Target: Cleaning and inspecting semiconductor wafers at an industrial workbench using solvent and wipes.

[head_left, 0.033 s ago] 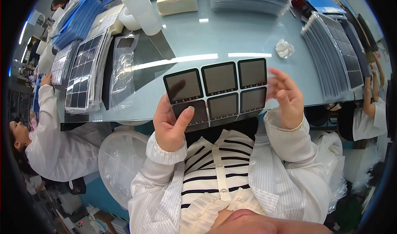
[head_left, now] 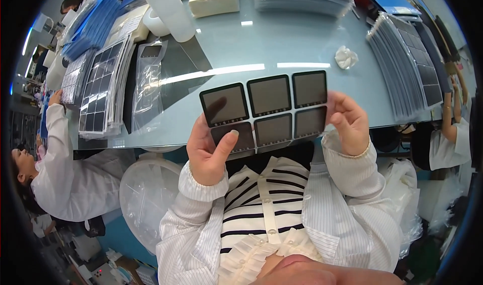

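Above the table's front edge I hold a clear sheet of dark rectangular panels (head_left: 269, 94), tilted, with two full rows of three showing. Its left edge is in my left hand (head_left: 209, 151), the thumb pressed on a lower panel and the fingers behind. At the right edge is my right hand (head_left: 350, 123), its fingers bent round the border and partly hidden, its thumb beside the edge. Part of another row shows under the sheet's lower border. A dark reflection lies on the upper left panel.
Stacks of panel sheets stand at left (head_left: 103, 91) and right (head_left: 405, 66). A crumpled white wad (head_left: 346, 57), a white bottle (head_left: 170, 10) and a clear plastic bag (head_left: 149, 86) rest on the glass-topped table (head_left: 241, 46). A co-worker (head_left: 75, 174) sits at left.
My right hand's fingers have closed in from spread beside the sheet to its right edge. The sheet has shifted very slightly to the right; my left hand keeps its grip.
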The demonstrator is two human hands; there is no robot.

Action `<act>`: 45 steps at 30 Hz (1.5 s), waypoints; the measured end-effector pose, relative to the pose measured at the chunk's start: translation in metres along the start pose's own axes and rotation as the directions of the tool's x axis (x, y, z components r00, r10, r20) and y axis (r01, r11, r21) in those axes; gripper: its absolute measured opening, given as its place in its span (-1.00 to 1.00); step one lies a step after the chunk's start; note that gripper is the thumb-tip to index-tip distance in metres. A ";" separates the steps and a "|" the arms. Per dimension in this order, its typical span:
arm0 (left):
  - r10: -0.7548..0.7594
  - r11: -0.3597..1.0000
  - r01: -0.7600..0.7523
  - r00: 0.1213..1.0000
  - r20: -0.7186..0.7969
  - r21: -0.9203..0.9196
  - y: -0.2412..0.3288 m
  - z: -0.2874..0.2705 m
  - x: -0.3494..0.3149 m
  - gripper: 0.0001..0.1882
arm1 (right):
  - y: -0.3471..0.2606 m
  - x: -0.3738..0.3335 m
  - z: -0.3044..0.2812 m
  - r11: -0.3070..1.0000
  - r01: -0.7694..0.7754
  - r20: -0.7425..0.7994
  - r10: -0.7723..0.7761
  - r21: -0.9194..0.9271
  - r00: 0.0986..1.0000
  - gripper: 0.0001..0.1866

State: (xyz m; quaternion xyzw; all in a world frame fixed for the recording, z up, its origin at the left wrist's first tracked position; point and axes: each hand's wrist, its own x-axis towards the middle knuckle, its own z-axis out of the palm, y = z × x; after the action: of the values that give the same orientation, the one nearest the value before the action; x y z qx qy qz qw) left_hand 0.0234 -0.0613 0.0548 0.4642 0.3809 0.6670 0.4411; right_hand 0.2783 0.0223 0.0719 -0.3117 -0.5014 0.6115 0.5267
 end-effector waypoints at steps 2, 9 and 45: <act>0.016 0.999 -0.014 0.999 -0.038 0.047 -0.002 0.003 -0.001 -0.41 | 0.003 -0.010 -0.016 0.986 -0.076 0.050 0.085 -0.150 0.995 -0.86; -0.051 0.994 0.054 0.998 -0.027 0.091 0.012 0.004 -0.011 -0.56 | -0.007 -0.022 -0.022 0.977 -0.039 -0.167 0.004 -0.212 0.986 -0.91; 0.078 0.986 -0.030 0.953 -0.293 0.167 0.025 -0.001 -0.012 -0.54 | 0.001 -0.032 -0.002 0.969 -0.079 -0.038 0.072 -0.233 0.997 -0.76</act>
State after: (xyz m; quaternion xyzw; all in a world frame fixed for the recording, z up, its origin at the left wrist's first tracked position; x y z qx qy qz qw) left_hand 0.0191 -0.0804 0.0744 0.4024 0.4826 0.7084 0.3214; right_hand 0.2880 -0.0076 0.0660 -0.3994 -0.5501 0.5629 0.4701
